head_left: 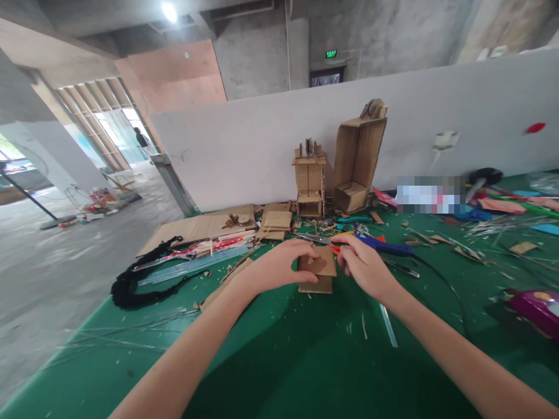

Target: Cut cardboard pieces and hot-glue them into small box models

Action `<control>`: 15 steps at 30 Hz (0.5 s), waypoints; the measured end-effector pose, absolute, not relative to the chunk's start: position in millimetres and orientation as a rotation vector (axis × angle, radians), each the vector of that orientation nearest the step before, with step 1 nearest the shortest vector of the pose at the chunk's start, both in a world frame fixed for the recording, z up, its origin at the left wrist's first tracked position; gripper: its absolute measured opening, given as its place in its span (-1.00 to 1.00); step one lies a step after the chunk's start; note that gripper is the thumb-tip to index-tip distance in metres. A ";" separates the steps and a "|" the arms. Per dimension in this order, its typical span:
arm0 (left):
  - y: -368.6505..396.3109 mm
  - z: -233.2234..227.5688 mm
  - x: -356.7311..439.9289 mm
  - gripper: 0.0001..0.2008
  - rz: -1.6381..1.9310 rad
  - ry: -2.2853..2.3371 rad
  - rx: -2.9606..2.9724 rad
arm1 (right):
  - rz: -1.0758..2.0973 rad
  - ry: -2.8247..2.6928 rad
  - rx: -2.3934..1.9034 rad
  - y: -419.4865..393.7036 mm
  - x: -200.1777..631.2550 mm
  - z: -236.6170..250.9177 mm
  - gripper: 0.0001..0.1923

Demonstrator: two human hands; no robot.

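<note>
Two bare forearms reach over the green tabletop. A small cardboard box is pinched by the left hand; the right hand's grip is closed at the box's right edge, best held steady.

Table green; cardboard box plain brown; glue gun blue (orange at trigger); cord black; pouch magenta.

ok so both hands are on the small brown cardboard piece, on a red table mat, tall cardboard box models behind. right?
Not quite: the head view shows a green table mat, not red. The rest holds: the left hand and right hand are on the small brown cardboard piece, tall cardboard box models behind.
</note>
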State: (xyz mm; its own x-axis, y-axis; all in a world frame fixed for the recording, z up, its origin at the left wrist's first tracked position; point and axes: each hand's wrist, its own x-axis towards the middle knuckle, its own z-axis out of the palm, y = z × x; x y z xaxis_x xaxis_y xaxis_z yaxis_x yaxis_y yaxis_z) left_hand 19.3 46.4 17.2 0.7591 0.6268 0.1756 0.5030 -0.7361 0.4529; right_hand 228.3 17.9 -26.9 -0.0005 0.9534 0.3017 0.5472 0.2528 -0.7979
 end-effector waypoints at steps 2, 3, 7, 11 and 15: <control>47.9 19.7 15.5 -0.61 0.434 0.862 2.576 | 0.404 -1.737 -1.485 18.9 232.8 -25.6 -0.68; 48.6 20.7 13.5 -0.60 0.430 0.865 2.575 | 0.312 -1.777 -1.516 19.8 235.0 -25.8 -0.68; 50.2 20.8 9.8 -0.56 0.443 0.888 2.572 | 0.129 -1.899 -1.496 25.5 240.5 -33.4 -0.64; 47.8 18.4 12.5 -0.55 0.427 0.897 2.633 | 0.110 -1.973 -1.393 30.3 239.2 -44.2 -0.65; 43.3 20.6 13.6 -0.50 0.358 0.905 2.692 | 0.084 -2.019 -1.392 28.2 236.1 -42.7 -0.67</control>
